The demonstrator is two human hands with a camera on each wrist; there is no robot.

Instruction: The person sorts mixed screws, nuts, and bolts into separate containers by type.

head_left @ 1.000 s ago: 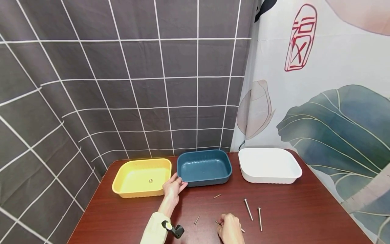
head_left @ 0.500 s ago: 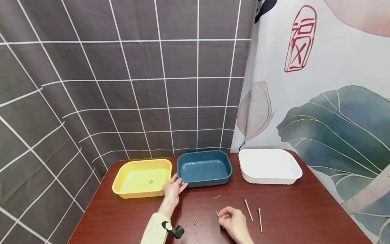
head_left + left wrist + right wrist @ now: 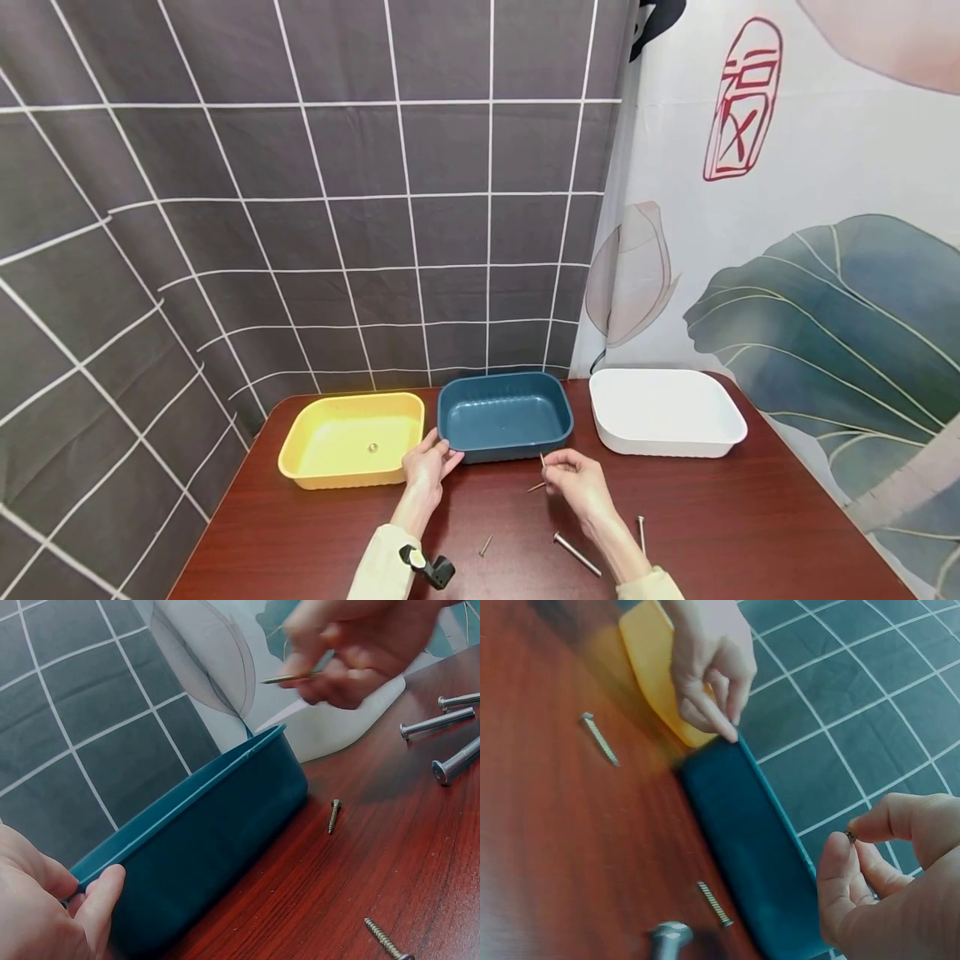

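My left hand [image 3: 426, 467] pinches the left front corner of the dark blue plastic bin [image 3: 206, 847], with thumb and fingers on either side of its rim. My right hand [image 3: 581, 483] holds a small brass-coloured screw [image 3: 289, 678] between thumb and fingertips, raised close to the bin's right front corner. In the right wrist view only the head of this screw shows between the fingertips. Two similar screws lie on the table: one screw [image 3: 334, 816] close in front of the bin, another screw [image 3: 600, 739] farther toward the person.
A yellow bin [image 3: 300, 475] with a small round metal piece [image 3: 372, 447] inside stands left of the blue one. To the right is a white bin [image 3: 667, 442]. Long silver bolts [image 3: 576, 554] lie around the right forearm on the red-brown table [image 3: 720, 533].
My right hand has picked the screw up off the table and carried it forward to the blue bin's front. The left hand has stayed on the bin's corner.
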